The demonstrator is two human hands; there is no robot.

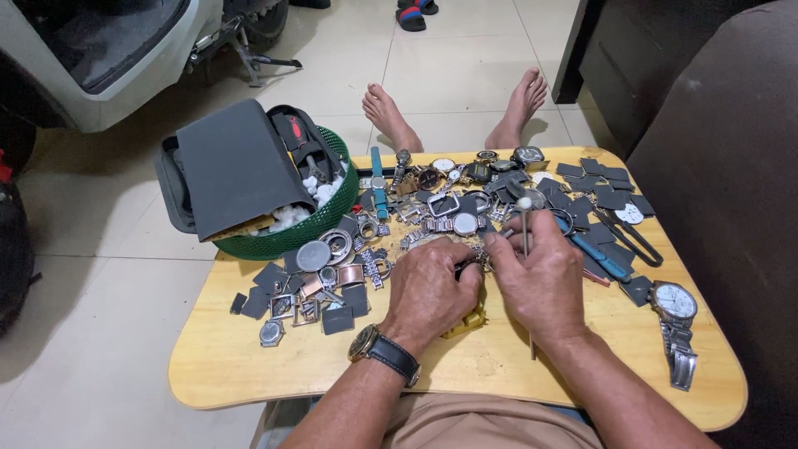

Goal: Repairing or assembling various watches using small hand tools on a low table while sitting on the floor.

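in the head view, the left hand [430, 288] lay curled on a small metal watch part [476, 259], fingers closed over it above a yellow block [467, 323] on the wooden table [249, 366]. the right hand [542, 278], just beside it, pinched a thin pin tool [524, 224] upright between thumb and forefinger, fingers together. loose watch cases and bands [432, 208] lay beyond the hands, a green basket [307, 233] stood to the left, and a silver wristwatch [675, 312] lay at the right edge.
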